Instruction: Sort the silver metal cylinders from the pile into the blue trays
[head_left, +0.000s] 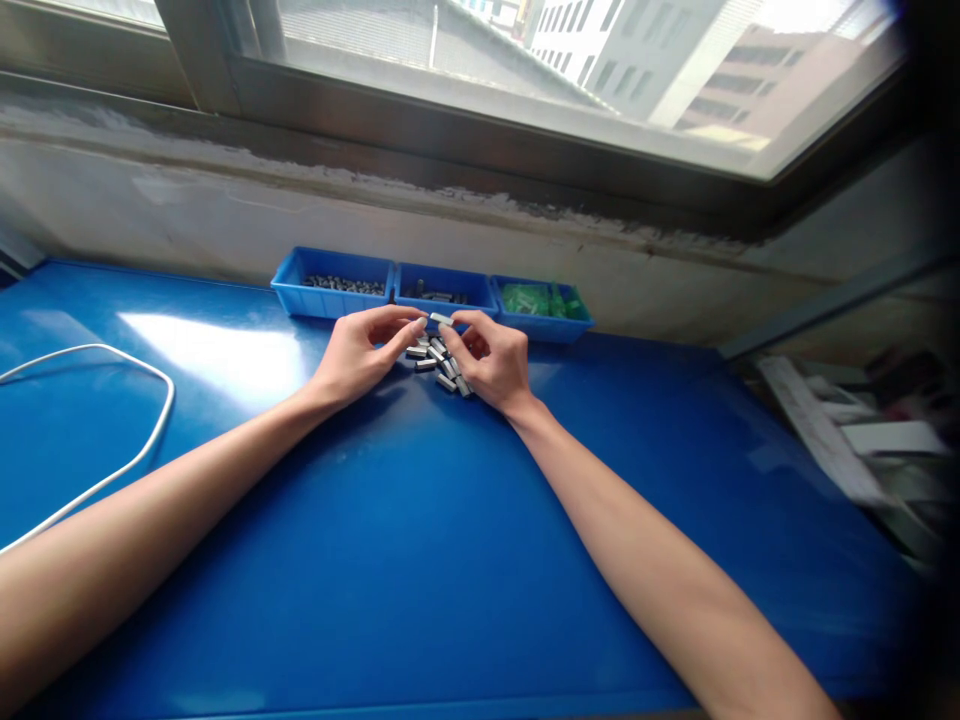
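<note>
Between my hands, above the blue tabletop, is a small silvery metal piece (441, 319), short and bar-like. My right hand (493, 360) pinches it with thumb and fingers at its right end. My left hand (361, 350) is closed in a pinch at the left end; whatever its fingertips hold is too small to name. Below the fingers lies a loose pile of similar short metal pieces (448, 382), partly hidden by my right hand.
Behind the pile stand three joined blue bins: the left bin (281, 286) with small metal parts, the middle bin (442, 271) with metal pieces, the right bin (536, 325) with green bags. A white cable (171, 390) curves over the blue table (420, 580). A window (480, 90) rises behind.
</note>
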